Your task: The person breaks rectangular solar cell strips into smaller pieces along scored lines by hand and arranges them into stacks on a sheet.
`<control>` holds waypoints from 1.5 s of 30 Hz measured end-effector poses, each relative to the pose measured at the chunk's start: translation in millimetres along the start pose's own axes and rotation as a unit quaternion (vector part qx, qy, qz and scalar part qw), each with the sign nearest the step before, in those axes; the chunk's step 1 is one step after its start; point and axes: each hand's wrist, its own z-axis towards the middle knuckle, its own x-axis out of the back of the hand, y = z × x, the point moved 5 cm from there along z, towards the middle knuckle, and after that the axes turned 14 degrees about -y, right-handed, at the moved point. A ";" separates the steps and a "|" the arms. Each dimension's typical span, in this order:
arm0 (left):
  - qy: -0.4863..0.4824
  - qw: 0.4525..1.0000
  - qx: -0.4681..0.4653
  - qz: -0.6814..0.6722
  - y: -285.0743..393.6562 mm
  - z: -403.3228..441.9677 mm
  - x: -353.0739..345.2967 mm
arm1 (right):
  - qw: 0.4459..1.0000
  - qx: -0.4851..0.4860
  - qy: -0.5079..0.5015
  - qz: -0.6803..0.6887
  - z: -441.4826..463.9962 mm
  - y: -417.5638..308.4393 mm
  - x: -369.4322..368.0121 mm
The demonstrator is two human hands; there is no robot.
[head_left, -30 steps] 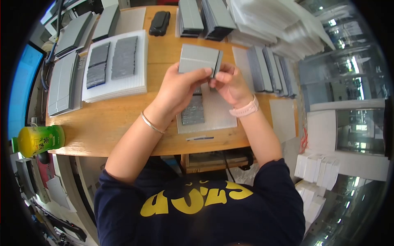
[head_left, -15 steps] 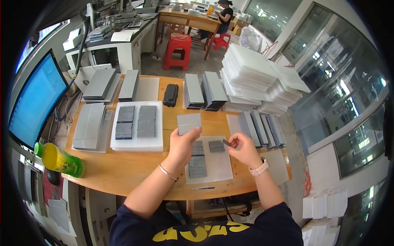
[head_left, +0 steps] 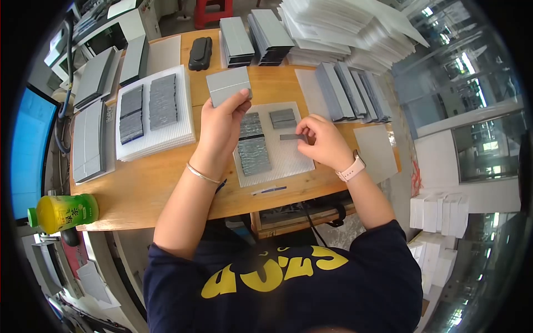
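My left hand [head_left: 223,119] grips a flat grey rectangular plate [head_left: 227,86] with a pale line across it, the thumb on its face. Between the fingertips of my right hand [head_left: 325,141] is a thin dark grey strip [head_left: 289,137]. The strip is just above or on a white ribbed sheet [head_left: 297,161], below a short row of grey strips [head_left: 282,118]. A longer block of dark grey strips [head_left: 253,155] lies on the left part of that sheet. The edge of my left hand is close to its top end.
On the left, a stack of white ribbed sheets [head_left: 186,130] bears more grey strips [head_left: 162,102]. Grey plate stacks [head_left: 269,28] and a black case [head_left: 200,54] stand at the back. More grey blocks [head_left: 333,91] are at right. A green-yellow bottle [head_left: 69,212] lies front left.
My view has tipped downward. My right hand has brought the strip down and left, so it lies level beside the short row. My left hand keeps hold of the plate.
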 end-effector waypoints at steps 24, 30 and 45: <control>0.006 1.000 0.009 0.026 -3.9 2.2 4.7 | 0.996 -0.001 0.041 -0.084 18.1 5.4 2.3; -0.025 0.998 0.027 0.043 -9.1 -0.4 -1.9 | 0.979 -0.005 0.038 0.200 34.5 1.0 1.6; -0.105 0.988 0.057 0.099 -1.4 -0.7 -18.6 | 0.801 0.041 -0.002 0.598 63.9 -5.4 -9.1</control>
